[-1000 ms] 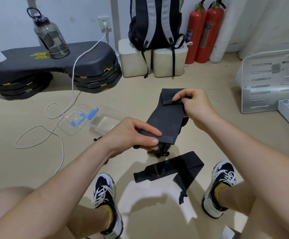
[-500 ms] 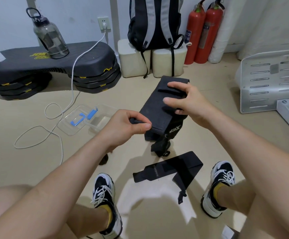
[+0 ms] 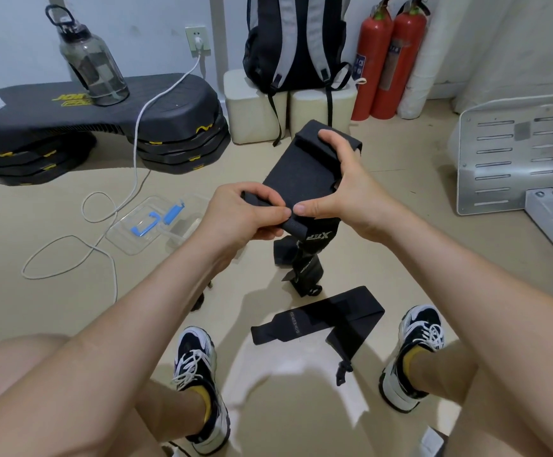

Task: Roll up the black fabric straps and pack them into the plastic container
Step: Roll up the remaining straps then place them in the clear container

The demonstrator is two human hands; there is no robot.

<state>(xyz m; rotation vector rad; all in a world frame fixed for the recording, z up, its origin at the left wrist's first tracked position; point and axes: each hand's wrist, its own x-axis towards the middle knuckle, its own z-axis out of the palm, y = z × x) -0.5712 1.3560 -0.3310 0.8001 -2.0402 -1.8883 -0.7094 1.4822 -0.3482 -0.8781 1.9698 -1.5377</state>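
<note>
left hand (image 3: pixel 245 216) pinches the black strap (image 3: pixel 301 174) at its near end, right hand (image 3: pixel 344 189) grips its side; seems soft and floppy, so I'd grab right at the roll

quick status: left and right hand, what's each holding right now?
Left hand: pinches the rolled near end of the wide black fabric strap.
Right hand: grips the same strap, fingers curled over its far end.
</note>
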